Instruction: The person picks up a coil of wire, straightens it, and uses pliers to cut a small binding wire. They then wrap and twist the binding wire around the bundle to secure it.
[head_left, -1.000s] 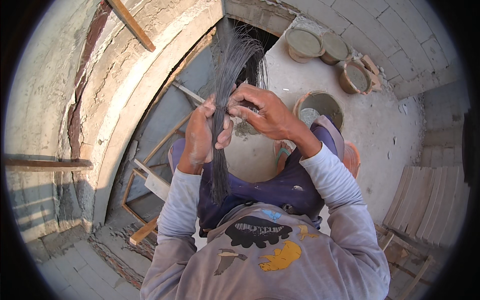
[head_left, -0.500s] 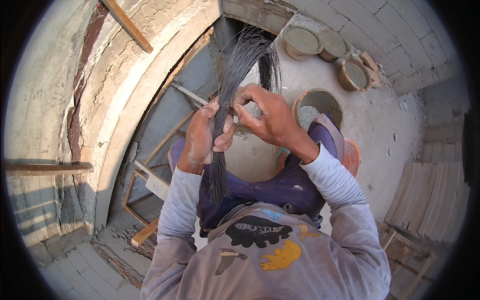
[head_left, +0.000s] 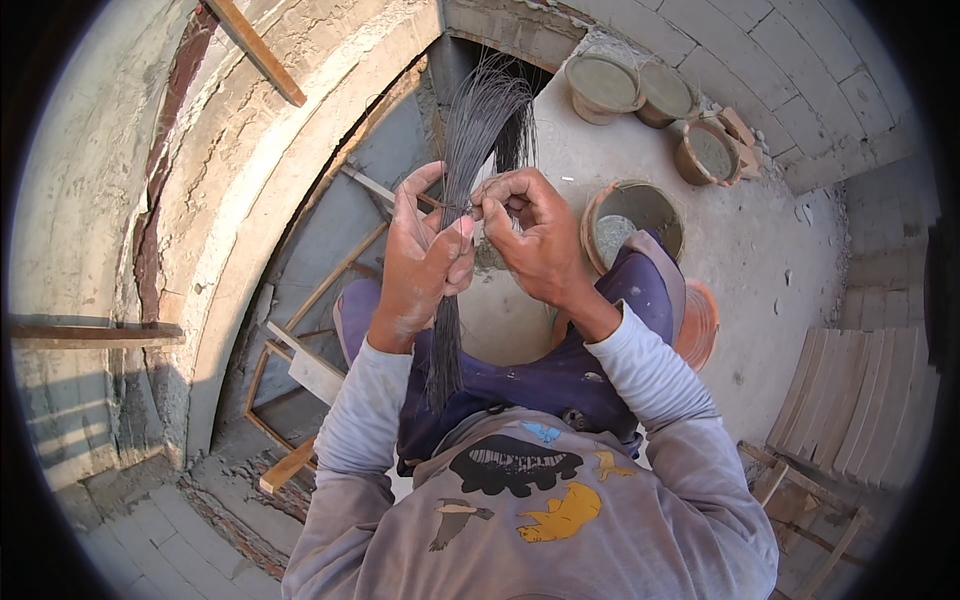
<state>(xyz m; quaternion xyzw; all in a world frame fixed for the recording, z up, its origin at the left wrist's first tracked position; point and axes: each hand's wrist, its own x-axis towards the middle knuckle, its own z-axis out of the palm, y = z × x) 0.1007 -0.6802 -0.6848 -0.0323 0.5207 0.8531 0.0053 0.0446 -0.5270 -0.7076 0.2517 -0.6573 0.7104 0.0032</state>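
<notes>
Since half a second ago, the left hand (head_left: pixel 420 262) has rolled: its index finger has lifted off the wires and its thumb has swung in toward the right hand (head_left: pixel 535 240). Over the same time the drooping far end of the wire bundle (head_left: pixel 465 150) has shifted leftward.

Open room lies mainly on the right, where pale floor (head_left: pixel 750 290) stretches beyond the large tub (head_left: pixel 655 210). That tub's rim stands near the right forearm, and an orange bucket (head_left: pixel 700 325) sits just beside the right knee. Farther off, three mortar-filled tubs (head_left: pixel 597 114) line the foot of the block wall (head_left: pixel 790 60). Left of the hands it is tighter, with a pale board (head_left: pixel 316 374) and wooden slats (head_left: pixel 335 277) below the curved ledge (head_left: pixel 240 260).

Held in front of the body, the bundle hangs above the gap between the knees, its lower part overlapping the purple trousers (head_left: pixel 520 375). Its long axis runs away from the person, leaning slightly right toward the top; the far end fans out and bends over to the right, while the near end points at the lap as a straight, brushy tip.

Left lower fingers curl around the bundle, the index standing apart. Right thumb and index are pinched together at a thin strand (head_left: pixel 455 207) crossing it.
</notes>
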